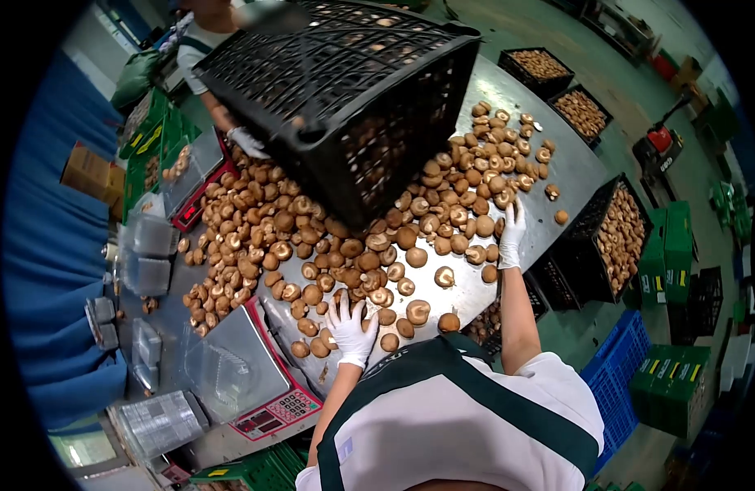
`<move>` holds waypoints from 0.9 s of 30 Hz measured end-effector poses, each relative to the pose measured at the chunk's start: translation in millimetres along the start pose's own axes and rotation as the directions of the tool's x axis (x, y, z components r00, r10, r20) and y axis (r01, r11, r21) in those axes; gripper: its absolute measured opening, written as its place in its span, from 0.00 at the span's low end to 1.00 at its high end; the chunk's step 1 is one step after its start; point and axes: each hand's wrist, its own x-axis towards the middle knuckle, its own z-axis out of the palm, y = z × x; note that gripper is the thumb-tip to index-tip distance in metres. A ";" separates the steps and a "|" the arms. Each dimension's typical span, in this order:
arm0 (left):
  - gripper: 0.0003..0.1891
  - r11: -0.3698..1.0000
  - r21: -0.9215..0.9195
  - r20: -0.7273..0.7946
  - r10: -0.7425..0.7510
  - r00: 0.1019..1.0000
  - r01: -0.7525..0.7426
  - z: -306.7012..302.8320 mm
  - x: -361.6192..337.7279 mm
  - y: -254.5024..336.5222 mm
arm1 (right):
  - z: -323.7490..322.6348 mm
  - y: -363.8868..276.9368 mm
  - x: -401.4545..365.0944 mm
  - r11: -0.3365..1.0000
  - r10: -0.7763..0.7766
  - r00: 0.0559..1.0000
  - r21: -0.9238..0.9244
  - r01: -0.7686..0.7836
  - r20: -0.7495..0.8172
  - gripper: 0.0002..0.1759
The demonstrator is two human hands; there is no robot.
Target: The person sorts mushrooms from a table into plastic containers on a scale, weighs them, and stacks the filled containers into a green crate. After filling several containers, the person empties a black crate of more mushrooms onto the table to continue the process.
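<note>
Brown mushrooms [368, 260], likely shiitake, lie spread over a metal table [476, 295]. My left hand [350, 334], in a white glove, rests at the near edge with its fingers spread against several mushrooms. On the right, my gloved right hand [512, 237] is stretched out flat along the edge of the pile, touching or close to the mushrooms there. Neither hand holds anything. A large black plastic crate [345, 90] with mushrooms inside stands tilted over the pile and hides part of it. A co-worker's gloved hand [248, 142] is beside this crate.
Left are a red-framed scale [275, 409], clear plastic boxes [148, 245] and a second scale [199, 196]. Black crates of mushrooms [611, 237] stand right of the table. A blue crate [619, 376], green crates [668, 385] and a pallet jack [660, 147] are on the floor.
</note>
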 end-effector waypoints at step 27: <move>0.36 0.669 -0.243 0.377 0.733 0.567 -0.703 54.2 72.6 92.4 | 4.7 -6.6 -4.9 0.997 0.074 0.995 0.038 -0.072 -0.060 0.23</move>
